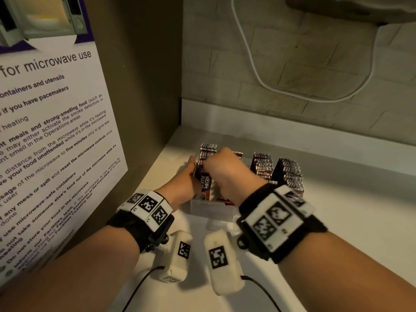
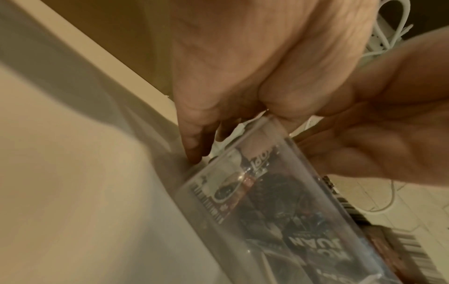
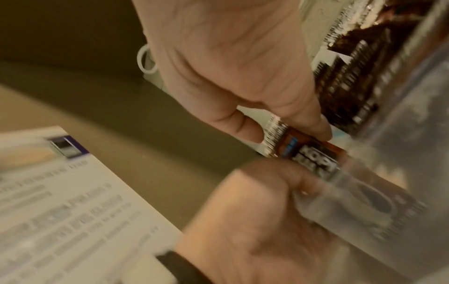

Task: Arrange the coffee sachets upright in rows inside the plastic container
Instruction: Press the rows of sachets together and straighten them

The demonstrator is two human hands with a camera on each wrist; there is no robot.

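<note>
Left hand (image 2: 243, 67) grip sits against plastic container (image 2: 264, 138): fingers (image 2: 194, 146) straight down outer wall, tips at desk (image 2: 73, 192). Coffee sachets (image 2: 243, 192) behind clear wall, below grip. Right hand (image 2: 376, 134) blurred, just right of grip.

both forearms reach forward from where I sit, banded wrists close together, hands nearly touching. left hand (image 1: 180, 180) stands on edge, fingers (image 2: 194, 146) near-straight, pointing down. right hand (image 1: 226, 173) knuckles-up, curled, pinching a sachet (image 3: 306, 151) near its top (wrist view blurred).
</note>
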